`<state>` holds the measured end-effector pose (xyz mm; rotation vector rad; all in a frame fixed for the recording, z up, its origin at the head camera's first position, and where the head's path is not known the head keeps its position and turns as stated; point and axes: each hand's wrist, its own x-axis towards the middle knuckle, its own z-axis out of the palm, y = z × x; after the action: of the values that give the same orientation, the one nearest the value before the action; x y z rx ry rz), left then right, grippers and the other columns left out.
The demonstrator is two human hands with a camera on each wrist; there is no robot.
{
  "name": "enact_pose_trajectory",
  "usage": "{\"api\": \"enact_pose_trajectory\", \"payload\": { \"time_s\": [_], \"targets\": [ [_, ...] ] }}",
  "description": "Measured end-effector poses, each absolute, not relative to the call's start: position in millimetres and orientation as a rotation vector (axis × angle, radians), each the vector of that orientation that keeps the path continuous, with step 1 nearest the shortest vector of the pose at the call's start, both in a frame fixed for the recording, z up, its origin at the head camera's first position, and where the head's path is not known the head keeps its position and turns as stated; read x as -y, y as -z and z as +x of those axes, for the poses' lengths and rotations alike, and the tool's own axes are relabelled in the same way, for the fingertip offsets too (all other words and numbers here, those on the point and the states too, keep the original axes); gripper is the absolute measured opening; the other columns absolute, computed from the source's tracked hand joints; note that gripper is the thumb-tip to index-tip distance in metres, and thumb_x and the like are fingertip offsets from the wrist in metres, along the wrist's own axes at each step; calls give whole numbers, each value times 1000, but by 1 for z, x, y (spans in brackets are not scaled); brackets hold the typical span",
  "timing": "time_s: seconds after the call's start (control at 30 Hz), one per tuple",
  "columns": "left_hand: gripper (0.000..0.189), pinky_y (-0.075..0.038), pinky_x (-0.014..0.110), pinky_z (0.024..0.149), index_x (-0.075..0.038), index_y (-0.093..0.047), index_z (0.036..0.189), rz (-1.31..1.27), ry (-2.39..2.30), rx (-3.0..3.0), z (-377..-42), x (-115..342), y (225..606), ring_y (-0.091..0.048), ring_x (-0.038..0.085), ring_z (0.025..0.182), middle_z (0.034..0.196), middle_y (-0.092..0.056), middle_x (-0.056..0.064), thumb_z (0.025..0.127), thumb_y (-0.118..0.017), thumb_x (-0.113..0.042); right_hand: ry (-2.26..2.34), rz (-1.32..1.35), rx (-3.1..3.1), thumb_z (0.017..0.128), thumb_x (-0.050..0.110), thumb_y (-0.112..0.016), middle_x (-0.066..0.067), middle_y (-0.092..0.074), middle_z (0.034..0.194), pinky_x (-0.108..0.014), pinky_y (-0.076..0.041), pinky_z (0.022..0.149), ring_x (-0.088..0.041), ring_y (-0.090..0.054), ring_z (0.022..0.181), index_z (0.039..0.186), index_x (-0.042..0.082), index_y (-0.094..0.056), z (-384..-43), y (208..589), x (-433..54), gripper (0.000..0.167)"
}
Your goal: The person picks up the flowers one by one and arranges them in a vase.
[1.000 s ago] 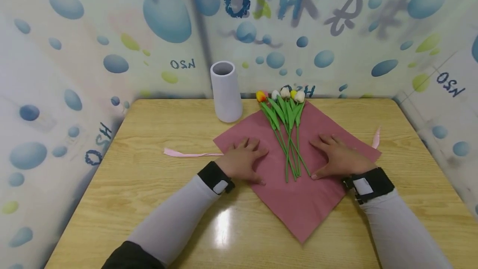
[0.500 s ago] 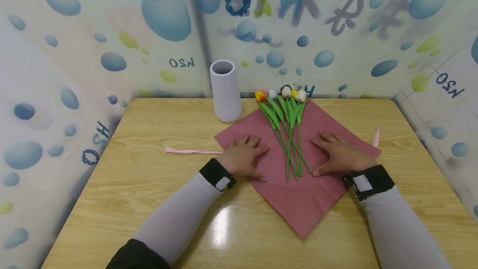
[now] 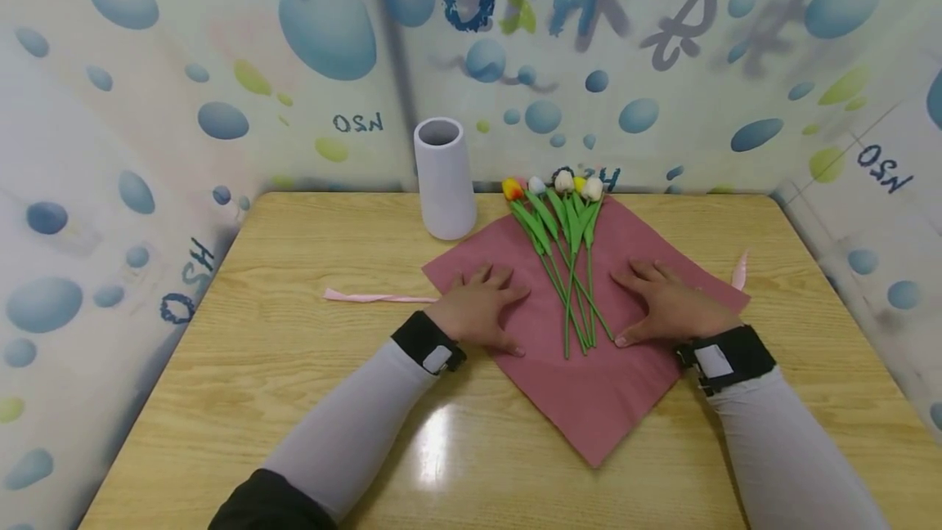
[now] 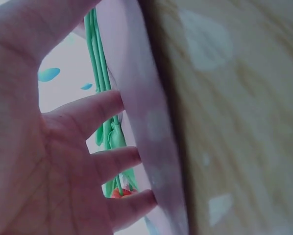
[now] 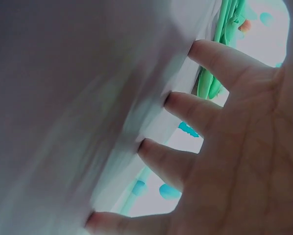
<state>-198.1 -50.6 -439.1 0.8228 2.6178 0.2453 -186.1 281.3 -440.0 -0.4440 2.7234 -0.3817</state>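
Observation:
A dusky-pink sheet of wrapping paper (image 3: 581, 399) lies on the table, one corner toward the front. Several tulips (image 3: 574, 268) with green stems rest on it, their orange, white and yellow heads at the back edge and their stems crossing. My left hand (image 3: 480, 313) has its fingers spread on the left part of the sheet; in the left wrist view its fingertips (image 4: 118, 100) touch the paper. On the right part rests my right hand (image 3: 673, 305), fingers spread, the thumb beside the stem ends. Fingertips (image 5: 173, 98) press the paper in the right wrist view.
Behind the sheet to the left stands a white vase (image 3: 446, 186), upright. A pink ribbon (image 3: 375, 298) runs out from under the sheet's left side, and a ribbon end (image 3: 740, 271) shows at its right corner. The patterned backdrop (image 3: 331, 129) borders the wooden table (image 3: 294, 252).
Both hands stay in place on the paper. The front corner of the sheet and the left ribbon appear slightly higher in the view than a second ago.

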Motion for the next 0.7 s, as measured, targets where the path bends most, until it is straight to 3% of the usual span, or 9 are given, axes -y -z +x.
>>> {"api": "enact_pose_trajectory", "payload": {
  "time_s": [0.2,0.3,0.4,0.57,0.7],
  "targets": [
    [84,-30,63,122,-26,-47,157,841,-265,-2681,-205,55,442,-28,32,157,167,-37,5,86,-74,-64,398,-453,-2719,70,65,-87,-28,-23,167,-71,-37,113,-54,-17,152,160,9,-39,-186,442,-282,116],
    [69,-44,50,114,-17,-59,144,849,-382,-2727,-214,60,443,-51,26,140,148,-57,7,90,-74,-57,397,-455,-2722,70,64,-88,-28,-23,167,-71,-37,112,-54,-18,152,160,9,-39,-185,443,-282,116],
    [58,-52,43,104,-13,-63,135,835,-559,-2834,-223,67,440,-63,25,121,132,-65,7,93,-73,-51,396,-455,-2724,70,64,-88,-28,-23,167,-71,-37,112,-54,-17,152,160,9,-39,-186,443,-283,116],
    [59,-52,48,105,-7,-62,140,734,-983,-3097,-235,80,425,-63,30,125,140,-63,12,95,-74,-43,403,-448,-2725,71,63,-88,-28,-22,168,-70,-38,112,-53,-16,153,160,9,-38,-186,443,-283,116],
    [53,-52,48,105,-4,-63,135,659,-1424,-3245,-246,90,417,-59,30,122,135,-61,15,92,-80,-29,401,-450,-2728,71,62,-89,-27,-22,168,-69,-38,113,-52,-16,154,160,9,-38,-185,440,-283,116]
  ]
}}
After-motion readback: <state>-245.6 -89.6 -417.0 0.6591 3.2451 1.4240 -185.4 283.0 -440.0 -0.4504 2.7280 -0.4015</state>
